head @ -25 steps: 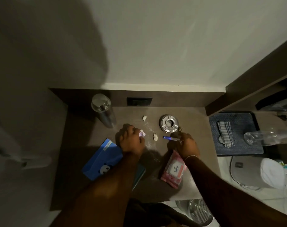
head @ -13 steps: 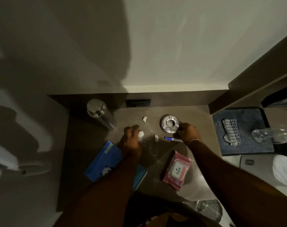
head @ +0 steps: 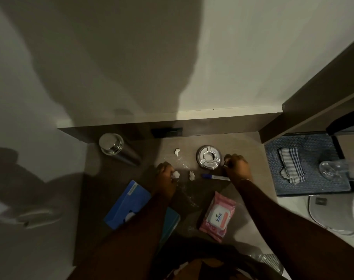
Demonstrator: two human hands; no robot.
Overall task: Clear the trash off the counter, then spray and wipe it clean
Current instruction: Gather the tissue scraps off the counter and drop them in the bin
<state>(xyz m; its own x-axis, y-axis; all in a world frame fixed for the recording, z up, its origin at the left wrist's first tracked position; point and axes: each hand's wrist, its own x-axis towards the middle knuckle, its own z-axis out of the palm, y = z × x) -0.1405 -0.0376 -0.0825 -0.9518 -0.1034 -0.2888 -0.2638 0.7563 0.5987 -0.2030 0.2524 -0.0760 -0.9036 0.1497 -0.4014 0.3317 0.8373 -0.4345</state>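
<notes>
Trash pickup stage. Left hand (head: 165,175), fingers curled on a crumpled paper wad (head: 175,175) mid-table (head: 251,150). Right hand (head: 237,167) beside the ashtray (head: 208,157), fingers pinched on something small; what it is, cannot tell. Two wads loose: one (head: 177,152) near the back, one (head: 191,175) just left of the pen (head: 215,177). Best to gather the wads into one fist, lift rather than drag, avoid spreading the white crumbs (head: 183,163), leave them for the wipe.

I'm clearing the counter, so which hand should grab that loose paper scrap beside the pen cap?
Probably the left hand. It sits just left of the scrap and already holds a paper wad. The right hand lies past the pen, beside the ashtray.
</notes>
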